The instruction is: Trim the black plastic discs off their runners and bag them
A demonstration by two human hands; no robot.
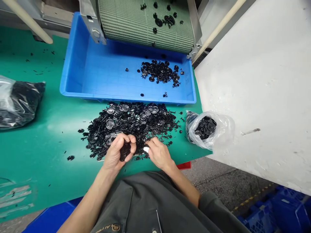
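Note:
A pile of small black plastic parts (131,119), round discs and thin branched pieces, lies on the green tabletop. At its near edge my left hand (117,152) is curled, palm up, around several black plastic discs (125,151). My right hand (159,152) is just right of it, palm down, its fingers closed together at the pile. A white wrap covers one of its fingertips. What those fingers pinch, if anything, is too hidden to tell.
Behind the pile stands a blue tray (107,71) holding more black parts, under the end of a green conveyor belt (126,19). A clear bag (220,127) of black discs is at right, a filled bag (24,100) at left. A white wall (257,74) borders the right.

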